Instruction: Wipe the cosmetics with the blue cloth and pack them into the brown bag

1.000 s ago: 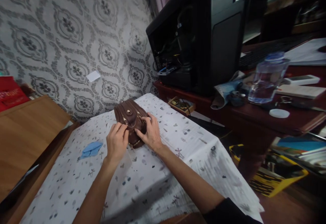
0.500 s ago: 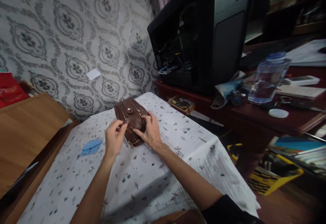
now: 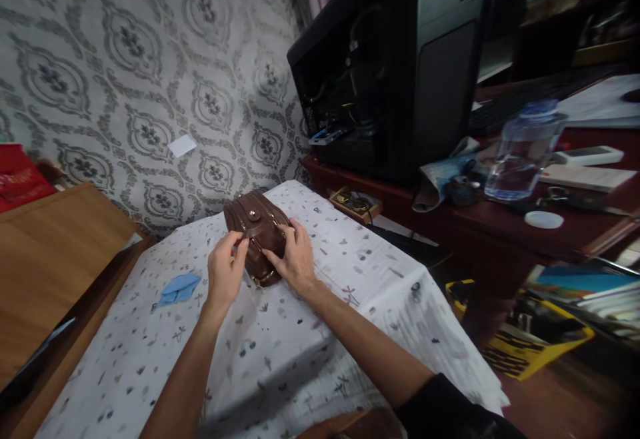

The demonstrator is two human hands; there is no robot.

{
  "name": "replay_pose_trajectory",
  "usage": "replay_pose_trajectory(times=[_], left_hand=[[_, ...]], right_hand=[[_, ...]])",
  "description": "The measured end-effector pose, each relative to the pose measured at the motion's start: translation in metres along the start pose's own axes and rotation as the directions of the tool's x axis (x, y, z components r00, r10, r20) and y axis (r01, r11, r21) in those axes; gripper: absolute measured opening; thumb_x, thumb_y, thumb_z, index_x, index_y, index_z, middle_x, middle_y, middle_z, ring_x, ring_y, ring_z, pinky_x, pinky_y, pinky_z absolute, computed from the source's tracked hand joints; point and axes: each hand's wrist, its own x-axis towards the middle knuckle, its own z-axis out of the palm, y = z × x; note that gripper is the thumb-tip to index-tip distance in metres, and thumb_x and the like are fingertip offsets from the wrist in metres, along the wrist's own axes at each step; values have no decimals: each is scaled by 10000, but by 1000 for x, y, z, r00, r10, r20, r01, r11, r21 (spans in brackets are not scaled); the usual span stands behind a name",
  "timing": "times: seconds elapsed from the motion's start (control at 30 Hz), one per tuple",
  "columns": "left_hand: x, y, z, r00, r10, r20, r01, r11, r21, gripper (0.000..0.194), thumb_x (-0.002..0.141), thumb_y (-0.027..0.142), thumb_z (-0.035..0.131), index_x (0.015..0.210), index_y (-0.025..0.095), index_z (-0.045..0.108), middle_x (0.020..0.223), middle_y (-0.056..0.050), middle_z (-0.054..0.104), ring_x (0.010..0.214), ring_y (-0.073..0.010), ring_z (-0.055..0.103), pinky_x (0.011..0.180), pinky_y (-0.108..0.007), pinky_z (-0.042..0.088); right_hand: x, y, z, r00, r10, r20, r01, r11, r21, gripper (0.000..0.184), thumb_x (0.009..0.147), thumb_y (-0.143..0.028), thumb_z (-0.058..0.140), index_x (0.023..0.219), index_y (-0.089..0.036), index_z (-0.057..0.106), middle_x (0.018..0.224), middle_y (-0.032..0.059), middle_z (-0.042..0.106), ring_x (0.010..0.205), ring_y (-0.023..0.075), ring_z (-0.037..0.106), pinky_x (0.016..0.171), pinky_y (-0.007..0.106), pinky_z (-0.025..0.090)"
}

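Observation:
A small brown leather bag [image 3: 256, 226] with gold zips and a snap stud lies on a white patterned tablecloth [image 3: 280, 346]. My left hand [image 3: 225, 271] pinches a thin strap or zip pull at the bag's left side, fingers closed on it. My right hand [image 3: 295, 258] rests on the bag's right side, fingers curled against it and holding it down.
A folded blue cloth [image 3: 177, 288] lies left of the bag. A wooden surface [image 3: 50, 252] stands at the left. To the right, a dark desk [image 3: 500, 226] carries an open computer case [image 3: 390, 72], a water jar [image 3: 523, 152] and papers. A yellow crate [image 3: 545, 346] sits below.
My left hand lifted off the bag's front and drew a thin strap or pull out to the left. My right hand stayed on the bag.

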Motion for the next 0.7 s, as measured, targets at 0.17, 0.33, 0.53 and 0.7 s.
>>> replay_pose_trajectory(times=[0.17, 0.33, 0.53, 0.7], left_hand=[[1, -4, 1, 1000, 9, 24, -9, 1000, 21, 259, 940, 396, 443, 854, 210, 602, 839, -25, 641, 777, -161, 597, 627, -230, 450], [0, -7, 3, 1000, 18, 15, -19, 999, 31, 252, 939, 392, 448, 841, 206, 588, 840, -28, 624, 800, -168, 585, 635, -239, 437], [2, 7, 6, 990, 135, -33, -123, 962, 245, 196, 948, 327, 454, 879, 211, 596, 834, -40, 608, 817, -207, 561, 705, -302, 440], [14, 23, 15, 949, 315, 1, -285, 858, 427, 335, 858, 156, 544, 1190, 177, 586, 1107, -108, 638, 1050, -279, 535, 910, -385, 435]], right_hand=[[1, -1, 2, 999, 31, -36, -32, 999, -42, 559, 858, -463, 646, 1322, -190, 496, 1323, 185, 516, 1198, 345, 496, 963, 516, 460], [3, -1, 6, 997, 65, -52, -68, 996, -61, 689, 820, -513, 685, 1362, -156, 454, 1232, 190, 549, 1144, 350, 509, 934, 520, 465], [5, 2, 9, 996, 74, -50, -76, 996, -42, 803, 798, -513, 708, 1422, -135, 373, 1234, 195, 534, 1134, 342, 508, 953, 519, 471], [3, 5, 13, 979, 203, -20, -203, 979, 13, 878, 761, -537, 720, 1442, -136, 336, 1295, 202, 504, 1207, 360, 491, 970, 523, 469]])
